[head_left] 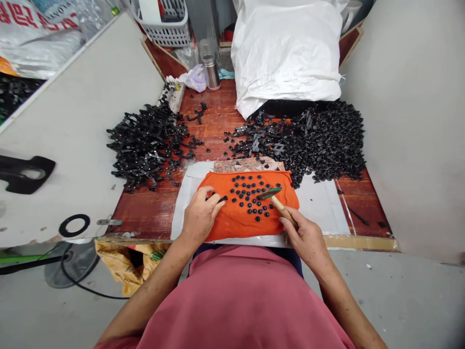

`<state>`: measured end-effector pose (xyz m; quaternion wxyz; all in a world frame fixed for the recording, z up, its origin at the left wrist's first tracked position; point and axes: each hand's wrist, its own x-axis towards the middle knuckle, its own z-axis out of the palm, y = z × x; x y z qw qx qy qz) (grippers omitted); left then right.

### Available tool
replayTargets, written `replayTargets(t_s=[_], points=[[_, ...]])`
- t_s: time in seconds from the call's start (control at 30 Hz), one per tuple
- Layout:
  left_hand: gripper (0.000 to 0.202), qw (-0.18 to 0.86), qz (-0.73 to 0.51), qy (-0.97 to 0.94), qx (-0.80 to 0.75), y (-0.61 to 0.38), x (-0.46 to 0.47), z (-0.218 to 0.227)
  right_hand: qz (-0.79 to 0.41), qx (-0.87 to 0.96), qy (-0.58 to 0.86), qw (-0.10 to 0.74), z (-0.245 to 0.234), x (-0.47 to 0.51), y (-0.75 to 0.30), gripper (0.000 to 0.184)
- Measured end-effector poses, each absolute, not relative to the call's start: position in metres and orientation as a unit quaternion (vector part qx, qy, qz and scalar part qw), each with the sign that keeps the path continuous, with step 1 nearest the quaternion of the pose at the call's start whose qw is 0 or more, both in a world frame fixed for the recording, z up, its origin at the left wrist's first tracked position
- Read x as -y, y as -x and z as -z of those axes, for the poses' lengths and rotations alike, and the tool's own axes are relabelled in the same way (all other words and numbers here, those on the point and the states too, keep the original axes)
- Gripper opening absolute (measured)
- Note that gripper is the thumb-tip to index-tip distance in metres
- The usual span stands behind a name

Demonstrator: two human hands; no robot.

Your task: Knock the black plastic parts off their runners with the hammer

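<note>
An orange cloth [236,223] lies on a white sheet [316,203] at the near edge of the wooden table. Several small black round parts [250,196] are scattered on the cloth. My left hand [199,215] rests on the cloth's left side, fingers pinched on a small black part [222,198]. My right hand [307,240] grips the wooden handle of a small hammer [278,203], whose green head [269,193] hovers over the round parts.
A heap of black plastic strips [145,143] lies at the left. A bigger heap of black round parts [323,138] lies at the right, below a white sack [286,48]. A metal flask [211,72] and a basket [163,22] stand behind. Grey walls flank the table.
</note>
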<state>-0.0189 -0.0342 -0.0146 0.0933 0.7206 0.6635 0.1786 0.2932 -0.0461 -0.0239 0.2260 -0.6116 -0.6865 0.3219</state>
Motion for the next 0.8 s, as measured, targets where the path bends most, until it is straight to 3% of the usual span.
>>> replayTargets(t_s=[0.13,0.23,0.47,0.8], points=[[0.036,0.168,-0.181,-0.717,-0.651,0.018,0.035,-0.007,-0.319,0.692,0.605,0.231,0.025,0.047,-0.294,0.039],[0.035,0.194,-0.208,-0.723,-0.629,0.019,0.032,-0.01,-0.317,0.693,0.605,0.23,0.028,0.048,-0.295,0.04],[0.032,0.096,-0.107,-0.753,-0.642,0.009,0.032,0.009,-0.325,0.692,0.607,0.215,0.026,0.05,-0.295,0.04],[0.032,0.059,-0.063,-0.766,-0.637,0.001,0.024,0.014,-0.332,0.689,0.61,0.208,0.022,0.051,-0.293,0.04]])
